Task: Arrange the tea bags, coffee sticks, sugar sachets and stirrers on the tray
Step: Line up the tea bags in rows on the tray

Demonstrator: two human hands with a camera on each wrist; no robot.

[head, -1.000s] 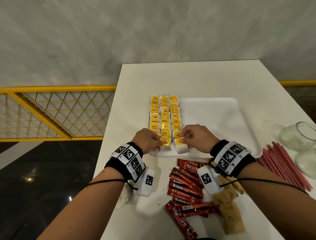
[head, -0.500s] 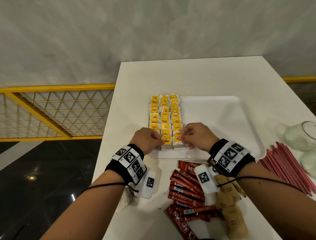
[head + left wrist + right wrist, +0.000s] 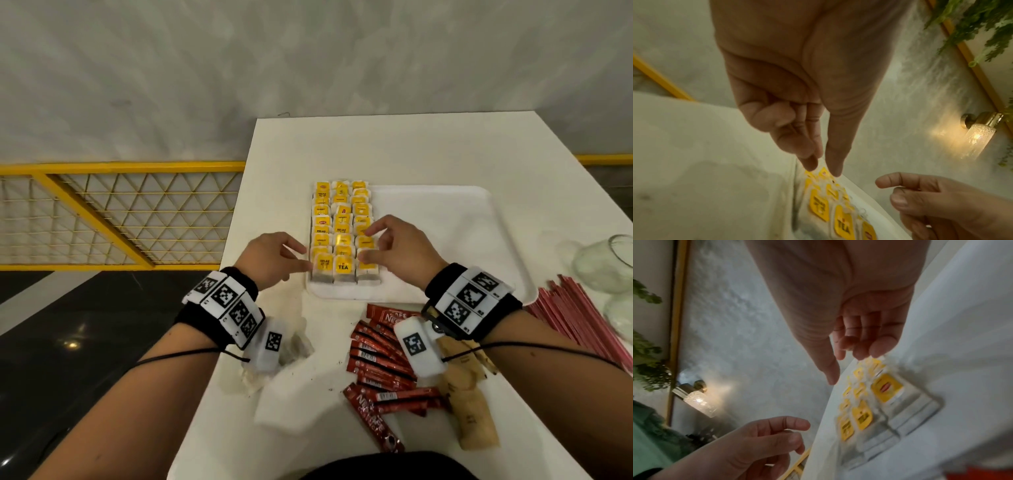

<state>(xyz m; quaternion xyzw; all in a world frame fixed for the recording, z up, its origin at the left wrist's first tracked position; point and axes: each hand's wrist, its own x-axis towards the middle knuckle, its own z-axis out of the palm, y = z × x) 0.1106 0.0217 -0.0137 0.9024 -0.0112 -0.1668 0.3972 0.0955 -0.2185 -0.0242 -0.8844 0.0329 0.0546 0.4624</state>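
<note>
Head: tea bags [image 3: 342, 229] in three rows at tray [image 3: 445, 219] 9 o'clock side, both hands over near row, coffee sticks [image 3: 376, 356] on table [image 3: 394, 147]; left wrist: left hand [image 3: 797, 91] loose, empty; right wrist: right hand [image 3: 849, 305] loose, empty.

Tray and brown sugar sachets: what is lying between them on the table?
In the head view, the red coffee sticks lie on the table between the white tray and the brown sugar sachets, partly hidden by the right wrist camera.
</note>
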